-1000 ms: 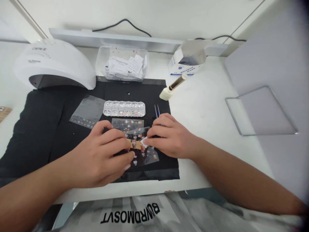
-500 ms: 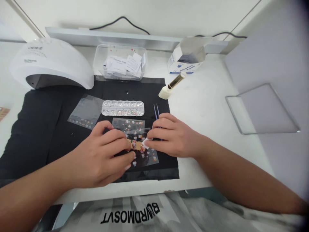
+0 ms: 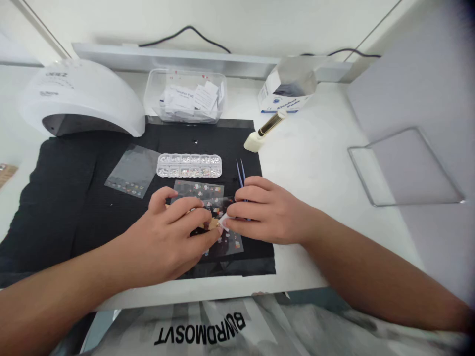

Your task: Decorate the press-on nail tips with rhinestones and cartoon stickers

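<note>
On the left, we see a big white lamp (image 3: 89,96) by the edge of a black cloth (image 3: 55,193). Next, a clear sheet (image 3: 131,165) lies flat on the cloth. Our left hand (image 3: 166,237) has its fingers bent, with the thumb and pointing finger almost together at a tan strip (image 3: 214,224). We cannot really tell if they pinch it or just press it, because the fingers hide most of it. Farther back sits a clear tub (image 3: 191,117) of packets, and nearer us a bead box (image 3: 190,165). The tan strip is over a sticker sheet (image 3: 198,188), between our two hands. A white scrap (image 3: 223,221) is pinched tight in our right hand (image 3: 267,210), at the thumb and finger tips. Blue tweezers (image 3: 240,173) poke out past those fingers. Then come a leaning bottle (image 3: 265,130), an open box (image 3: 284,101) and a wire frame (image 3: 411,204).
</note>
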### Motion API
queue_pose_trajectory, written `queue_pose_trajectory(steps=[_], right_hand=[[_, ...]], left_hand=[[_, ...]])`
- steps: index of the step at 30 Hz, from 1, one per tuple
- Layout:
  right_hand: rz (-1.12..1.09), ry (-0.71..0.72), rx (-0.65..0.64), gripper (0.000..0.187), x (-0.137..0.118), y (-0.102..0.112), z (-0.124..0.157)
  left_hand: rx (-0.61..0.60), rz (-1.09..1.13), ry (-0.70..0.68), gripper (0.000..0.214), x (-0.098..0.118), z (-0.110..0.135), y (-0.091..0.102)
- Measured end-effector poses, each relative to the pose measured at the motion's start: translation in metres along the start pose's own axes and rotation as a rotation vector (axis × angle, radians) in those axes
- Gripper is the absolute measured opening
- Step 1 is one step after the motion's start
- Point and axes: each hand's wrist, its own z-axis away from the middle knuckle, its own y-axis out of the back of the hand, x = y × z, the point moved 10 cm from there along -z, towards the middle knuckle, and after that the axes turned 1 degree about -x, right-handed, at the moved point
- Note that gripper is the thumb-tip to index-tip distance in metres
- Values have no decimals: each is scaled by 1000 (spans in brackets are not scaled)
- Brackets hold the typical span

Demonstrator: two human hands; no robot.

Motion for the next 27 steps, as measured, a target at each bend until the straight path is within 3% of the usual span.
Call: queue_pose_trajectory(steps=[9,20,27], right_hand=[[-11,-26,-63,5,4,-5,2],[-78,-106,45,6,11,-1,2],[-52,-40,-26,4,4,-5,0]], left_hand=[[0,17,5,25,-1,1,-1],[4,32,5,23,-1,0,0],[16,20,4,23,-1,0,0]])
